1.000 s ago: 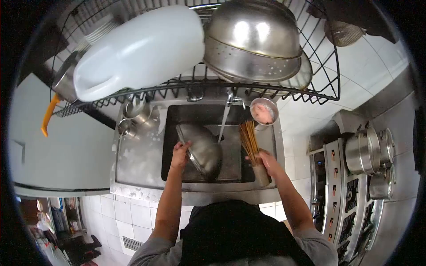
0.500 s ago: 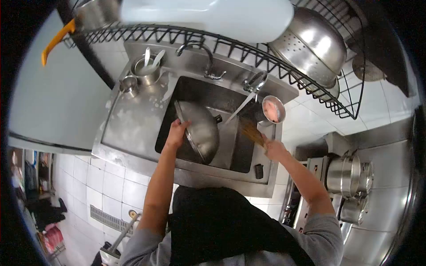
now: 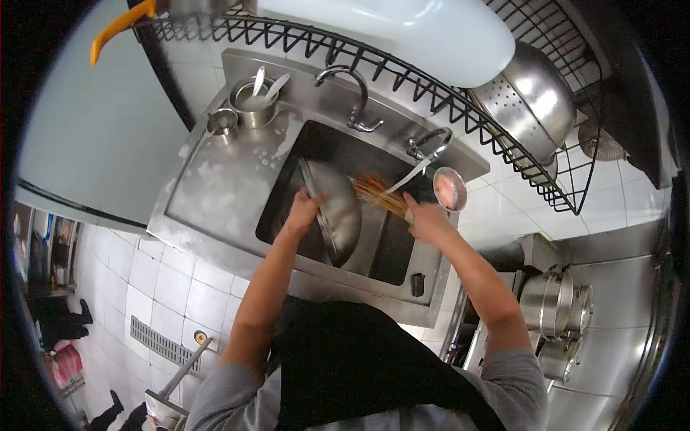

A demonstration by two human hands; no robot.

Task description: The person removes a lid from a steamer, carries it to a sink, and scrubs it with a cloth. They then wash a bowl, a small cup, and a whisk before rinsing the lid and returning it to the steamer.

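Observation:
My left hand (image 3: 305, 212) grips the rim of a metal wok (image 3: 341, 215), which is tilted on its side in the sink (image 3: 394, 262) with its rounded underside facing right. In my right hand (image 3: 428, 221) is a bamboo brush (image 3: 381, 195), its bristles spread at the wok's right side. The fingers of my right hand are wrapped round the brush's near end. A pale stream, apparently water, runs from the right tap (image 3: 431, 138) down to the bristles. The wok's inside is hidden from view.
The left tap (image 3: 356, 93) curves over the sink's back edge. A metal cup with pink contents (image 3: 448, 189) stands at the right. Pots with spoons (image 3: 254, 104) sit back left. A black wire rack (image 3: 402, 70) hangs above. A small dark object (image 3: 417, 284) lies front right.
My right hand has moved left and slightly up, bringing the brush from the sink's right part over to the wok and under the stream. My left hand still grips the rim.

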